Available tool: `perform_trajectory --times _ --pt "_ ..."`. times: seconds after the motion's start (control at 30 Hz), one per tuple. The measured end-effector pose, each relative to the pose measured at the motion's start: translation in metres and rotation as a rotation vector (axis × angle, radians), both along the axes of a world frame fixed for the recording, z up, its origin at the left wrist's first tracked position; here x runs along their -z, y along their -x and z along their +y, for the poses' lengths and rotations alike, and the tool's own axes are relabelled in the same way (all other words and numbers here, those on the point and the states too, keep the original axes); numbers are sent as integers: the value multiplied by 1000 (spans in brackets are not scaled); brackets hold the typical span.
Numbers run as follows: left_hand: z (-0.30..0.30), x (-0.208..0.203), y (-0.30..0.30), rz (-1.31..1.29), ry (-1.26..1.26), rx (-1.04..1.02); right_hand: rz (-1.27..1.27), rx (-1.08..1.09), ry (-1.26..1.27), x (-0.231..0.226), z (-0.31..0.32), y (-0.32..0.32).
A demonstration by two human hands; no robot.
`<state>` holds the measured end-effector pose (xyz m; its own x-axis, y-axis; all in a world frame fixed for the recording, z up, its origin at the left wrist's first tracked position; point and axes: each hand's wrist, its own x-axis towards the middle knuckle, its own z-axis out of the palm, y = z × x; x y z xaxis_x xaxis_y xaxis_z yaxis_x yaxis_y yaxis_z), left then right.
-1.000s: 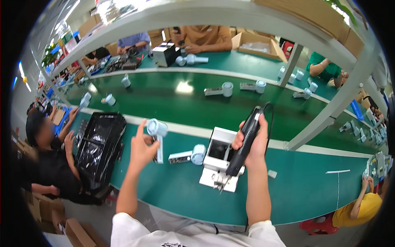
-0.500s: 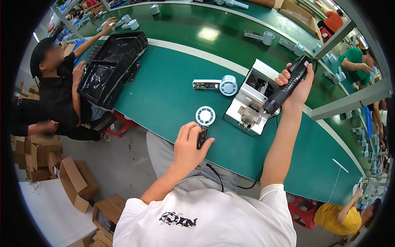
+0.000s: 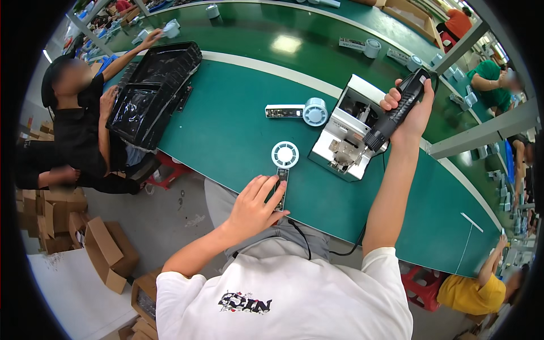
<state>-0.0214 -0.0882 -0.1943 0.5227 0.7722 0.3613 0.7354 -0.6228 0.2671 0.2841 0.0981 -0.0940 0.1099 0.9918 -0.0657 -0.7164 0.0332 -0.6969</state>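
The left hand steadied the fan on the table, while the right hand gripped a screwdriver that seemed best kept upright.

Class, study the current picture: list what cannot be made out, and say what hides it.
All in the head view:
Light blue device: part of its handle lies under the left hand.
Black electric screwdriver: the right hand covers part of its body; its tip is too fine against the silver machine.
Pale blue piece on the far table: cut off by the top edge.
Co-worker in yellow: what they handle is too small.
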Motion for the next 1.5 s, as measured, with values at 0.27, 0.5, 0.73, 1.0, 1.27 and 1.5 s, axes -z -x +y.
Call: perform_trajectory --times 0.27,0.5,0.73,1.0,1.27,1.5 --pt "2 11 -12 -28 -47 -35 -205 155 -102 -34 -37 17" --pt "4 37 -20 -153 -102 -113 -368 243 -256 -39 -69 46" --pt "0 42 -29 -287 -52 -90 -541 350 -304 -24 -71 67" --pt "-5 46 -52 -408 -56 -250 -617 300 -307 -18 -77 73" --pt "-2 49 -45 -423 -72 -234 -260 38 -459 -12 -91 87" --pt "-4 51 -45 -447 -30 -241 -432 76 -328 1 -95 138"
